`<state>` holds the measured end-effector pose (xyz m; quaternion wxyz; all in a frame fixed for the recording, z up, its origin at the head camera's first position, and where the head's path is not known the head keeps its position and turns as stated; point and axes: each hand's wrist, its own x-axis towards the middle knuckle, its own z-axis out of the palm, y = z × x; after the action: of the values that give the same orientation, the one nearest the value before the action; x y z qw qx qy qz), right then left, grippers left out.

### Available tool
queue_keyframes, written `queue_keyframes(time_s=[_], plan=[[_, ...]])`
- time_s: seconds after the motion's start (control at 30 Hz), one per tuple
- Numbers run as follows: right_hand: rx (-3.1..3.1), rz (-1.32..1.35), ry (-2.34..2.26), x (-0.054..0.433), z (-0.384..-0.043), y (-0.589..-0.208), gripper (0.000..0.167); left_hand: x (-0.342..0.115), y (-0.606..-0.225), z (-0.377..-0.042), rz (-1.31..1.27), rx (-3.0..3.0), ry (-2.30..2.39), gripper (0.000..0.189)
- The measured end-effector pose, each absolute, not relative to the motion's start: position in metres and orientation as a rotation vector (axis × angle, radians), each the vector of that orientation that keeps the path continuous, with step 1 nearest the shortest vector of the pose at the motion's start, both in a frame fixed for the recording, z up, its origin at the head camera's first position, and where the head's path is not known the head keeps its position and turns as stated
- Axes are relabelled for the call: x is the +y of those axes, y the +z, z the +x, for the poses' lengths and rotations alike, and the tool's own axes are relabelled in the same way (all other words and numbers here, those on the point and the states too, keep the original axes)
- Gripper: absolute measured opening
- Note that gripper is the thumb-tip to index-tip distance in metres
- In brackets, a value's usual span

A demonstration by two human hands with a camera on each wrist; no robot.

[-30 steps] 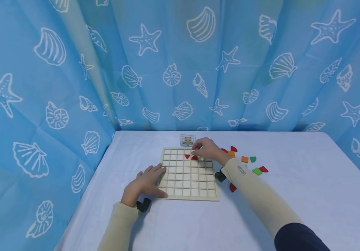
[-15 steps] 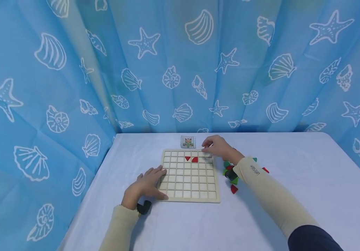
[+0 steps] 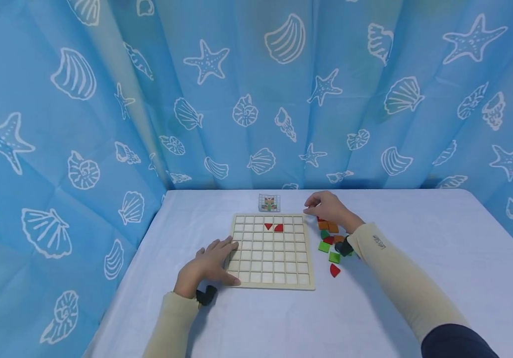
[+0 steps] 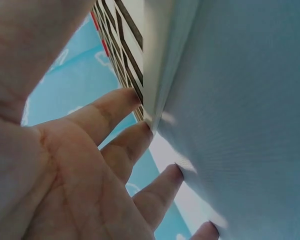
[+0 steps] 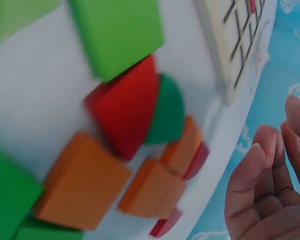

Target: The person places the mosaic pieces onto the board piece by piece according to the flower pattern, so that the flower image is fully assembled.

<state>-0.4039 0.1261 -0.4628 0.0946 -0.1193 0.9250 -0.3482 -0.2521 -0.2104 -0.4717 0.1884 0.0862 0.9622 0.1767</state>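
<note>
A cream wooden grid board [image 3: 256,264] lies on the white table. Two red pieces sit in its upper cells: a triangle [image 3: 268,226] and a quarter circle [image 3: 279,227]. My left hand [image 3: 207,265] rests at the board's left edge with its fingers spread; in the left wrist view, fingertips [image 4: 128,96] touch the rim. Beyond the board's upper right corner, my right hand [image 3: 328,206] hovers with loosely bent fingers and nothing visible between them. Close by it lie orange squares [image 3: 323,225] and a dark green quarter circle [image 3: 324,233].
A small pattern card [image 3: 269,203] with a coloured figure lies behind the board. To the board's right are loose pieces: light green squares [image 3: 334,257], a red quarter circle [image 3: 334,270] and several others, partly under my right forearm. A blue shell-print curtain [image 3: 256,99] hangs behind the table.
My right hand has moved right, away from the red quarter circle in the board, to the loose pieces. The left hand stays at the board's edge.
</note>
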Motion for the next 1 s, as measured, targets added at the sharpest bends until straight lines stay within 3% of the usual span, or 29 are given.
queue_keyframes(time_s=[0.27,1.0], plan=[[2.722,-0.239,-1.017,0.148,-0.406,-0.47,0.03,-0.208,-0.471,-0.254,0.241,2.721,0.482,0.101],[2.702,-0.176,-0.999,0.162,-0.403,-0.474,0.031,-0.211,-0.47,-0.252,0.251,2.718,0.499,0.101]])
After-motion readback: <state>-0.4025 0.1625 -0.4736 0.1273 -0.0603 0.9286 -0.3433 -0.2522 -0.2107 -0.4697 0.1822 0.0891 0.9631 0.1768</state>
